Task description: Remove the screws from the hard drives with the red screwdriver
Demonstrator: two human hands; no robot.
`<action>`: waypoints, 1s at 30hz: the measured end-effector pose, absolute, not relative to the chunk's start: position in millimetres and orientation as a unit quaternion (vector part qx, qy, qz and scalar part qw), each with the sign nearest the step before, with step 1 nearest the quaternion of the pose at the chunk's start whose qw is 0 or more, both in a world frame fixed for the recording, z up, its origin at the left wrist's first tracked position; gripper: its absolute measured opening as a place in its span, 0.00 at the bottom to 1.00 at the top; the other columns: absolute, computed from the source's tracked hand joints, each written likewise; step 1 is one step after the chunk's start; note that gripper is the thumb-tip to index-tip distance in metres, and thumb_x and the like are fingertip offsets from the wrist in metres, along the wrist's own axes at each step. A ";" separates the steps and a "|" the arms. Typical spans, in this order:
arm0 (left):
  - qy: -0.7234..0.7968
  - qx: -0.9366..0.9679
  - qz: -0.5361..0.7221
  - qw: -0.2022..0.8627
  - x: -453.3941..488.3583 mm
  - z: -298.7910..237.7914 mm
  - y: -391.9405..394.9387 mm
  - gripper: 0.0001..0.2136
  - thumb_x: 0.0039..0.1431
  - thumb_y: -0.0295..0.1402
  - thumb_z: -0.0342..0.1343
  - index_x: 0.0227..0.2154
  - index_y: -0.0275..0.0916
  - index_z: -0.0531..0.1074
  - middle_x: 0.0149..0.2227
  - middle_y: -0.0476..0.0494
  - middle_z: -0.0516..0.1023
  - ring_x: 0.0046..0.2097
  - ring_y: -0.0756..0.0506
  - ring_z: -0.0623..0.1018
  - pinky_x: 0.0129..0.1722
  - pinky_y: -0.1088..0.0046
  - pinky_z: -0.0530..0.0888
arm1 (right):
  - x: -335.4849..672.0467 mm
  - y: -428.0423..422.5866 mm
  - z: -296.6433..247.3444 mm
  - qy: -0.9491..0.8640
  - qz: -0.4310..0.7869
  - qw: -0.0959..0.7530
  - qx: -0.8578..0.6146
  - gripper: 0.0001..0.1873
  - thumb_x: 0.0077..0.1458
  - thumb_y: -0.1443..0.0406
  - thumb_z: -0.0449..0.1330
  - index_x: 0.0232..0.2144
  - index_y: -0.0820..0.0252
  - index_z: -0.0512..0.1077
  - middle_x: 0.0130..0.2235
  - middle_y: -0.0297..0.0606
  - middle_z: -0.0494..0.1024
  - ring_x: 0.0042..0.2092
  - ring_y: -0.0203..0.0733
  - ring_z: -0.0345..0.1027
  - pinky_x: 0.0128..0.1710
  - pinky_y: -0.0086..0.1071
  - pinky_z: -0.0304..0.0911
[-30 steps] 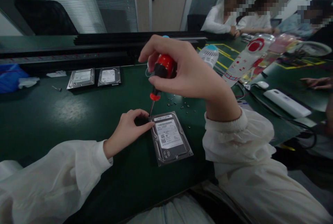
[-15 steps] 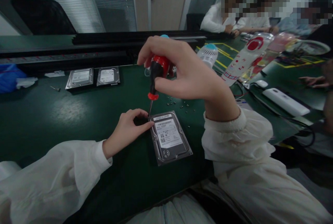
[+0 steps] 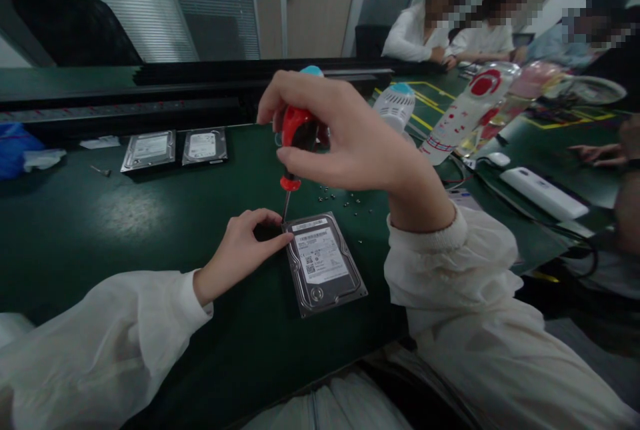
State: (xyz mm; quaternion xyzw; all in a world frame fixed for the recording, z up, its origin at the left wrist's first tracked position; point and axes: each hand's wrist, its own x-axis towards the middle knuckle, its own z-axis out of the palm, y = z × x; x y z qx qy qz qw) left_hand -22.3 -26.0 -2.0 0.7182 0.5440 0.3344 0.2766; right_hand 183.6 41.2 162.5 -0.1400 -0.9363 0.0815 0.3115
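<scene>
A hard drive [image 3: 324, 263] with a white label lies flat on the green table in front of me. My left hand [image 3: 247, 243] grips its far left corner, thumb on top and fingers at the edge. Above that corner, my right hand [image 3: 325, 130] is closed around the red and black handle of a screwdriver [image 3: 291, 183]. The shaft points down, with its tip at the drive's far left corner; the screw there is too small to make out. Several small loose screws [image 3: 345, 202] are scattered just beyond the drive.
Two more hard drives, one [image 3: 149, 150] beside another [image 3: 205, 145], lie at the back left near a blue bag [image 3: 17, 150]. To the right stand a white fan-like device [image 3: 395, 107], a clear bottle [image 3: 463, 113] and a power strip [image 3: 543, 193]. Other people sit at the far right.
The screwdriver handle has turned in my right hand, showing more red on its left side. My left hand and the drive hold their places; the whole view has shifted slightly.
</scene>
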 end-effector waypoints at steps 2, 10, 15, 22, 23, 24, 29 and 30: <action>0.544 0.718 0.334 0.279 -23.0 -2.5 -25.8 0.14 0.60 0.47 0.66 0.40 0.43 0.79 0.41 0.46 0.81 0.43 0.40 0.79 0.43 0.59 0.74 | 183.5 41.7 162.0 -0.934 0.080 0.314 -0.151 0.08 0.62 0.65 0.59 0.42 0.64 0.71 0.45 0.38 0.76 0.41 0.32 0.63 0.45 0.28 0.59; 0.541 0.723 0.335 0.269 -24.4 -5.6 -25.0 0.14 0.60 0.48 0.65 0.41 0.44 0.79 0.41 0.45 0.81 0.44 0.39 0.79 0.44 0.59 0.74 | 184.4 40.1 162.9 -0.936 0.089 0.309 -0.142 0.13 0.53 0.73 0.57 0.43 0.64 0.71 0.45 0.38 0.75 0.42 0.33 0.65 0.44 0.28 0.59; 0.543 0.720 0.332 0.275 -24.0 -3.1 -25.4 0.15 0.59 0.48 0.66 0.41 0.43 0.80 0.41 0.44 0.82 0.44 0.39 0.79 0.43 0.59 0.75 | 184.0 41.5 162.7 -0.932 0.080 0.320 -0.152 0.08 0.61 0.67 0.57 0.42 0.65 0.72 0.44 0.38 0.76 0.42 0.32 0.65 0.46 0.28 0.60; 0.539 0.721 0.339 0.273 -24.4 -6.5 -24.9 0.14 0.60 0.47 0.66 0.41 0.43 0.79 0.41 0.45 0.81 0.44 0.40 0.79 0.44 0.59 0.74 | 182.7 38.2 162.7 -0.924 0.122 0.327 -0.157 0.16 0.51 0.74 0.57 0.44 0.67 0.68 0.41 0.37 0.74 0.40 0.30 0.63 0.42 0.26 0.59; 0.540 0.721 0.340 0.272 -24.2 -6.7 -24.8 0.14 0.60 0.47 0.66 0.41 0.43 0.79 0.41 0.45 0.81 0.44 0.40 0.79 0.44 0.59 0.74 | 182.4 38.3 162.4 -0.924 0.120 0.327 -0.159 0.14 0.53 0.72 0.58 0.44 0.67 0.68 0.41 0.37 0.74 0.40 0.30 0.64 0.42 0.26 0.59; 0.541 0.721 0.339 0.270 -24.0 -6.4 -24.7 0.14 0.60 0.47 0.65 0.41 0.43 0.79 0.41 0.45 0.82 0.44 0.40 0.79 0.44 0.59 0.74 | 182.1 38.7 162.2 -0.923 0.115 0.329 -0.162 0.13 0.55 0.70 0.59 0.44 0.67 0.67 0.41 0.37 0.74 0.40 0.30 0.64 0.42 0.26 0.60; 0.545 0.720 0.331 0.275 -23.5 -3.2 -25.0 0.14 0.59 0.48 0.65 0.40 0.44 0.80 0.41 0.45 0.82 0.44 0.39 0.80 0.44 0.58 0.75 | 182.7 38.3 164.0 -0.921 0.105 0.325 -0.188 0.12 0.56 0.69 0.59 0.43 0.62 0.66 0.43 0.37 0.74 0.43 0.32 0.66 0.44 0.26 0.62; 0.543 0.721 0.332 0.275 -23.6 -3.1 -25.1 0.14 0.59 0.48 0.65 0.41 0.44 0.80 0.41 0.45 0.82 0.44 0.39 0.80 0.44 0.58 0.75 | 183.0 37.4 164.8 -0.923 0.106 0.317 -0.190 0.14 0.54 0.71 0.58 0.43 0.61 0.65 0.44 0.37 0.74 0.44 0.32 0.66 0.45 0.26 0.63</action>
